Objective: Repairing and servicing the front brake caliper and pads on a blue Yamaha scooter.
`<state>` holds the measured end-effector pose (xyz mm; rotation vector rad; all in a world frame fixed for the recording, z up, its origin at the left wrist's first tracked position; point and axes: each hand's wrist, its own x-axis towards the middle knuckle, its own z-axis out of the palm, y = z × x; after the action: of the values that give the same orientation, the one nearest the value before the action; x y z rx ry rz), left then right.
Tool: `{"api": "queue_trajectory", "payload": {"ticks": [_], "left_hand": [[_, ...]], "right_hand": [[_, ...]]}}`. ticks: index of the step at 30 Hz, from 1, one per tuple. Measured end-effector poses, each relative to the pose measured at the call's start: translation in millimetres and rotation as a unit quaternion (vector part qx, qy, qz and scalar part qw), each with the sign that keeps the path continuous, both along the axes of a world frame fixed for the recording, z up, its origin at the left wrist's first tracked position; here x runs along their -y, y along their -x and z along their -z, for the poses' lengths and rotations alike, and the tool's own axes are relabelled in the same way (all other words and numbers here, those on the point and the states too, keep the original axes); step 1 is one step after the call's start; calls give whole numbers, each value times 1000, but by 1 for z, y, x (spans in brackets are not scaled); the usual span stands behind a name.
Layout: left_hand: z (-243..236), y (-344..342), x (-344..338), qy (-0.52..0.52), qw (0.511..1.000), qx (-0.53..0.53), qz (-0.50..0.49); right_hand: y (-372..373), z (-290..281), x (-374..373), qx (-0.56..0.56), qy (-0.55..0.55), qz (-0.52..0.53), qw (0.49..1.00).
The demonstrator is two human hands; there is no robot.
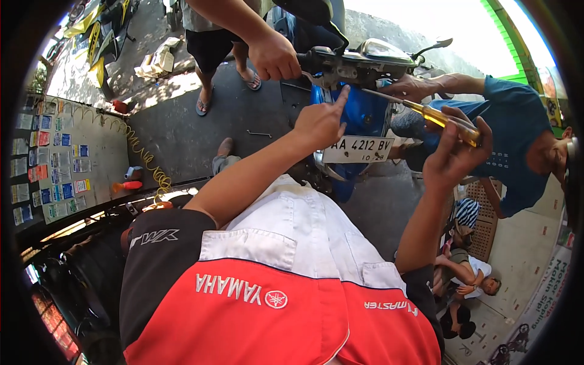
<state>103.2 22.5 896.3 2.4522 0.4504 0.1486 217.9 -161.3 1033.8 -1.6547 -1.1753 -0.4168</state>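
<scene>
My left hand (pixel 319 125) reaches to the front of a blue motorcycle (pixel 377 118), index finger stretched up just below the dark handlebar assembly (pixel 350 61), other fingers curled, holding nothing visible. My right hand (pixel 453 146) grips the clear yellow handle of a screwdriver (pixel 443 121), its metal shaft pointing left toward the area under the handlebar. A white licence plate (pixel 356 149) is below my left fingertip. Another person's hand (pixel 274 56) holds the left end of the handlebar. A blue-shirted person's hand (pixel 407 87) is under the right side of the handlebar.
A blue-shirted person (pixel 505 146) stands close at right, seated people (pixel 474 274) beyond. A metal panel with stickers (pixel 67 158), a coiled yellow hose (pixel 158 176) and an orange tool (pixel 128 185) are at left. A small metal tool (pixel 258 134) lies on the dark mat (pixel 164 121).
</scene>
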Motion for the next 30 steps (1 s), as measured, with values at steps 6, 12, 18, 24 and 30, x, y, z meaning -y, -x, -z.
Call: {"api": "queue_trajectory", "payload": {"ticks": [6,12,18,24,30], "left_hand": [[11,-1,10,-13,988,-94,119],[19,10,-10,17,987,-86,135],[7,-1,-20,13,994,-4,107],[-6,-24,-16,-7,997,17,78],[-5,-39,-22,-23,997,-10,66]], "right_hand": [[20,31,-59,-20,45,-82,995],[13,51,-77,94,102,-39,990],[11,29,-75,3,118,-23,993],[-3,-7,-79,-6,59,-37,998],[-7,-8,-84,49,99,-26,993]]}}
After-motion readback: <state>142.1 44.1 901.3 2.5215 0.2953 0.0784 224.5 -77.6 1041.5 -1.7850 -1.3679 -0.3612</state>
